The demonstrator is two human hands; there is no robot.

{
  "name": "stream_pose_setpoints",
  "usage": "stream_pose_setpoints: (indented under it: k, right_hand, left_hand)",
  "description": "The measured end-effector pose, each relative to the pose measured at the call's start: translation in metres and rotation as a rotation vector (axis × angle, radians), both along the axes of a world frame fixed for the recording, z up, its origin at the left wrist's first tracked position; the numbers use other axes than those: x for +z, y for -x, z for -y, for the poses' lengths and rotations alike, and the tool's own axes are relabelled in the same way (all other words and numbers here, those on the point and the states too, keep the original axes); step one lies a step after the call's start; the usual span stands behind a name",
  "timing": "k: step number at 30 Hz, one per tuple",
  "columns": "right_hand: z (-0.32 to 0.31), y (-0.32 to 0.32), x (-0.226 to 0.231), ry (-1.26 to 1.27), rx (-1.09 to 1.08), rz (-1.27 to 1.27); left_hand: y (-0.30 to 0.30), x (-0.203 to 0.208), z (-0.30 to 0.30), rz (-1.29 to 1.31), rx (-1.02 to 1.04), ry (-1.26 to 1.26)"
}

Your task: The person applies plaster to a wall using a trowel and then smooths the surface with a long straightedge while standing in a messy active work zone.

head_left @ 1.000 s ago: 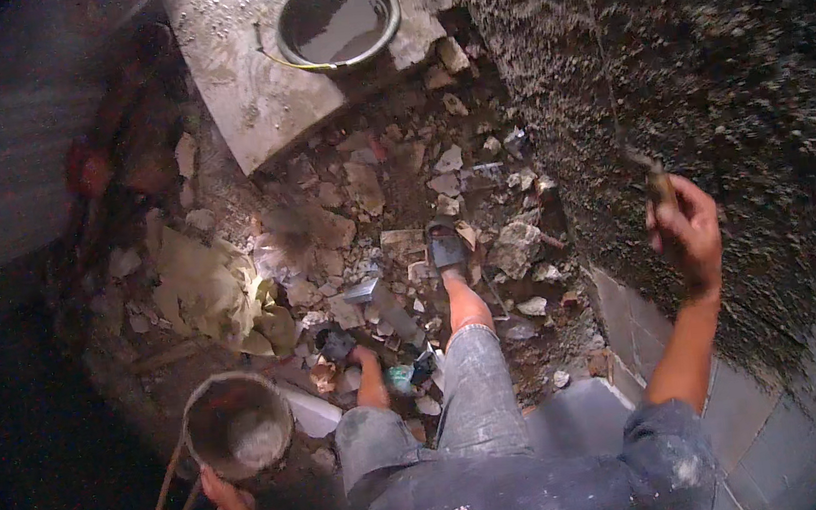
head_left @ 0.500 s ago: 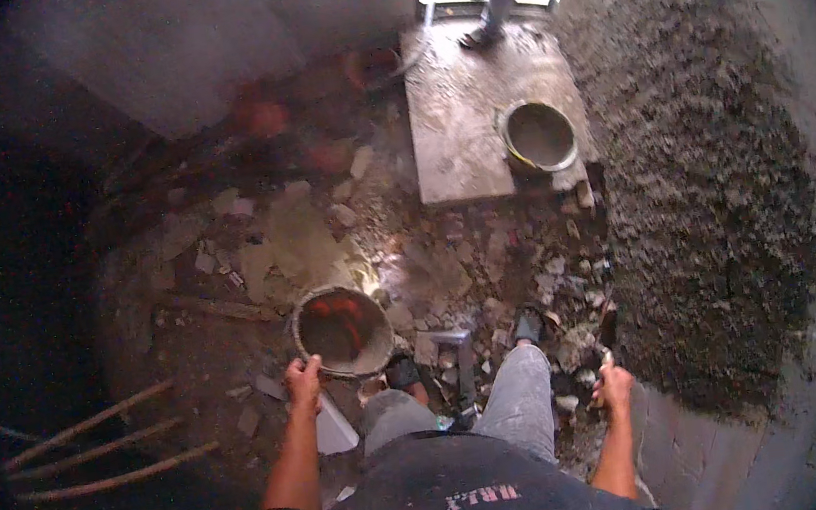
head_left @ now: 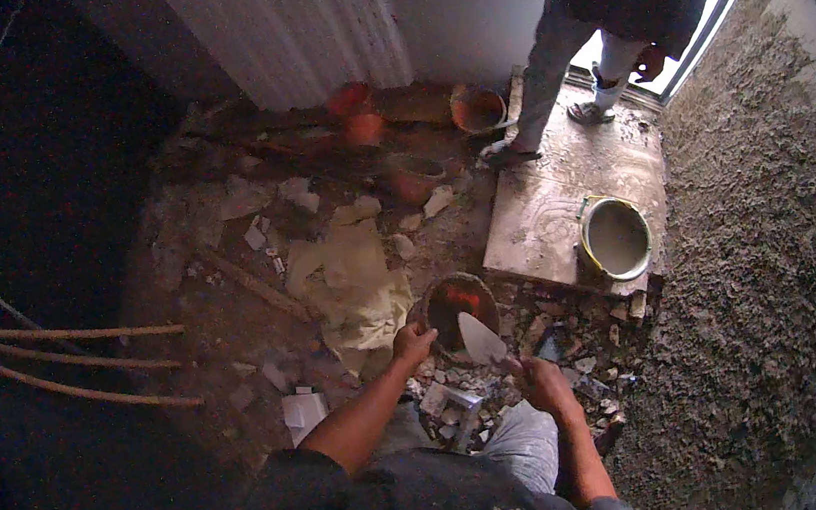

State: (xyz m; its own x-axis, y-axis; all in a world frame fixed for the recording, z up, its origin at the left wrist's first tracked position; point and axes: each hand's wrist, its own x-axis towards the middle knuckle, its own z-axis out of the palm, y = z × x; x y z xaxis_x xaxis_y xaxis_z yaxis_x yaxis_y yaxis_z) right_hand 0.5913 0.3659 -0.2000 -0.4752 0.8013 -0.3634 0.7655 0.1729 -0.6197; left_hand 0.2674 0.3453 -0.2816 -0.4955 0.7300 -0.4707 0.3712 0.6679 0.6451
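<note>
1. A round bucket [head_left: 449, 303] is in front of the person, above or on the rubble (whether it bears on the ground cannot be told). Its mouth faces up, with a reddish patch visible inside.
2. The person's left hand [head_left: 416, 343] has its grip curled over the bucket's near-left rim, thumb toward the mouth.
3. A trowel [head_left: 483, 339] with a pale, pointed blade overlaps the bucket's near-right side in view; whether they touch is unclear.
4. The right hand [head_left: 547, 385] has its grip closed around the trowel's handle, the blade pointing up and left.
5. Broken rubble [head_left: 435, 400] lies around the person's legs, and a yellowish sheet [head_left: 335, 278] is spread just left of the bucket.
6. Farther off to the right, a pale slab [head_left: 530, 221] carries a second bucket [head_left: 617, 236] of grey material.
7. Another person [head_left: 549, 78] stands at the slab's far end, near a bright opening.
8. Reddish containers [head_left: 357, 115] sit by the far wall; a rough, dark-coated wall [head_left: 752, 266] rises at right, and curved rods [head_left: 85, 334] extend at left.
</note>
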Motion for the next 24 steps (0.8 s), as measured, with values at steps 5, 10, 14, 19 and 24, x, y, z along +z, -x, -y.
stream_pose_setpoints:
  k: [5,10,14,19,24]
  right_hand:
    - [-0.095,-0.029,-0.016,0.204,-0.158,-0.145]
    - [-0.149,-0.132,0.008,0.282,-0.292,-0.141]
    - [-0.18,-0.236,-0.02,0.409,-0.579,-0.202]
    - [-0.224,-0.338,-0.06,0.277,-0.812,-0.034]
    - [-0.276,-0.318,-0.065,0.557,-1.156,-0.285]
  left_hand:
    - [-0.095,0.004,-0.097,0.304,0.187,0.079]
    - [-0.136,0.014,-0.139,0.663,0.443,0.004]
    - [-0.168,0.043,-0.177,0.601,0.272,0.016]
    - [-0.191,0.056,-0.216,0.631,0.351,0.004]
    - [-0.164,0.067,-0.24,0.777,0.46,0.002]
